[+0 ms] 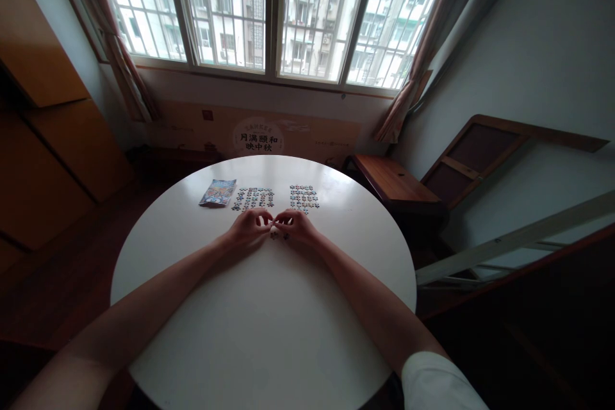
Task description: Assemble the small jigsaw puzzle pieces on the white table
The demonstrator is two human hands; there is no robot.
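Observation:
Over the middle of a round white table, my left hand [250, 225] and my right hand [295, 225] meet fingertip to fingertip, both pinched closed. Between them is a small jigsaw puzzle piece [273, 223], mostly covered by the fingers; whether it is one piece or two joined I cannot tell. Just below the fingertips lie a light loose piece [274, 235] and a darker one [286, 236]. Beyond my hands, puzzle pieces are laid out in rows, a left group [256, 197] and a right group [304, 196].
A colourful printed sheet or packet [218, 193] lies left of the pieces on the white table [269, 333]. A wooden bench or stool [396, 179] stands behind the table at right. Curtained windows [269, 13] face me, and orange cabinets [81, 154] stand at left.

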